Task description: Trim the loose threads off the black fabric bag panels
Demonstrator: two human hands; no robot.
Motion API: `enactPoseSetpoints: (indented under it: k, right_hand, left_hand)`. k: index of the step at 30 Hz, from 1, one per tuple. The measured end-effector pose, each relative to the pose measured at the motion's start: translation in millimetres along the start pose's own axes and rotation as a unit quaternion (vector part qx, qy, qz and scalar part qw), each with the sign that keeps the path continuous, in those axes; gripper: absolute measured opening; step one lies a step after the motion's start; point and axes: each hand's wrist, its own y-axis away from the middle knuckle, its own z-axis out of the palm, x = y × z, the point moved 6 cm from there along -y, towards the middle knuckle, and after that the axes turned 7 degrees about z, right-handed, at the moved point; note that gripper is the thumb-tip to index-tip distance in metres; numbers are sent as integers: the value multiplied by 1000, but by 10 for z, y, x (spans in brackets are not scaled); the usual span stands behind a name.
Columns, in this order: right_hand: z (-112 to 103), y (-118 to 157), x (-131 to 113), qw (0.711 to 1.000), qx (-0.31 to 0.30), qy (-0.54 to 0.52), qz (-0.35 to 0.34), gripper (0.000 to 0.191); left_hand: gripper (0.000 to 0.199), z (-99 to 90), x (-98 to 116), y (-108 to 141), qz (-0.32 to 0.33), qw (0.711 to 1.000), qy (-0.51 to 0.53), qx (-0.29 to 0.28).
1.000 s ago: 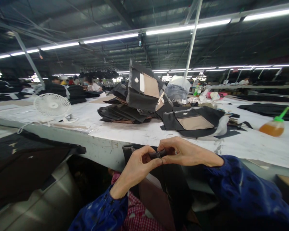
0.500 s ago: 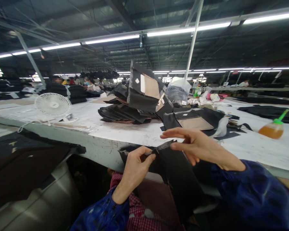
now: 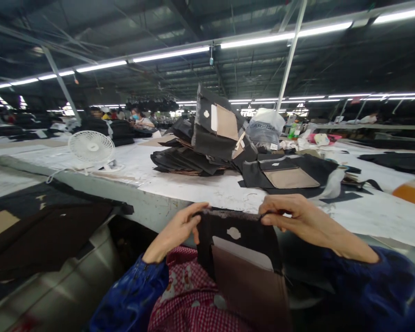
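Both my hands hold up a black fabric panel (image 3: 238,226) by its top edge, which looks frayed or folded. My left hand (image 3: 174,232) pinches the edge's left end, and my right hand (image 3: 297,216) pinches its right end. Below the edge are a white oval label (image 3: 234,233) and a brown pocket piece (image 3: 247,295) with a pale strip along its top. The panel's lower end hangs in front of my red checked lap (image 3: 183,299).
Ahead stands a white-topped cutting table (image 3: 200,189) holding a tall stack of black panels (image 3: 193,161), a white fan (image 3: 91,146), a plastic bag (image 3: 265,129) and a bottle of orange liquid (image 3: 413,193). Dark fabric (image 3: 44,235) lies to my left. A co-worker (image 3: 140,119) sits far back.
My hands have moved apart and now stretch the panel along its top edge. The label and pocket face me. Earlier, my fingers pinched the edge close together.
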Motion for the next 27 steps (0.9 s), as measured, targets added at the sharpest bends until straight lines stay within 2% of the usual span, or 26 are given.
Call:
enactPoseSetpoints:
  k: [2, 4, 8, 9, 11, 13, 14, 15, 16, 18, 21, 23, 27]
  right_hand:
    - [-15, 9, 165, 997, 26, -44, 51, 36]
    - [-19, -8, 382, 990, 49, -63, 116, 42]
    - [-53, -69, 780, 962, 12, -134, 238, 45]
    - [-108, -80, 820, 954, 12, -173, 243, 44]
    - [-296, -77, 804, 940, 68, -254, 219, 40]
    - [-462, -12, 665, 926, 154, -296, 179, 34]
    - [-464, 27, 545, 928, 168, -289, 162, 33]
    - [-399, 59, 394, 941, 156, -262, 146, 34]
    - [-262, 80, 224, 962, 116, -212, 130, 37]
    - [125, 113, -119, 994, 17, -84, 70, 47]
    - [577, 123, -433, 996, 23, 71, -39, 70]
    - [751, 81, -439, 989, 46, 128, -56, 71]
    - [833, -34, -264, 986, 31, 160, -27, 43]
  left_hand:
    - [35, 74, -55, -24, -11, 999, 8, -30]
    - [25, 147, 2, 17, -7, 998, 33, -43]
    - [18, 254, 222, 168, 4, 996, 55, -66]
    - [17, 260, 250, 194, 2, 997, 49, -62]
    - [16, 252, 258, 220, -3, 999, 27, -41]
    - [15, 251, 232, 218, -3, 1000, -4, -22]
    - [16, 258, 222, 208, -1, 1000, -21, -15]
    - [17, 272, 217, 196, 2, 999, -36, -11]
    - [18, 293, 222, 182, 4, 999, -51, -11]
    - [23, 337, 260, 159, 13, 997, -77, -14]
    - [31, 375, 339, 150, 35, 994, -96, -24]
    - [31, 376, 347, 161, 42, 994, -94, -31]
    - [19, 358, 270, 180, 44, 995, -91, -23]
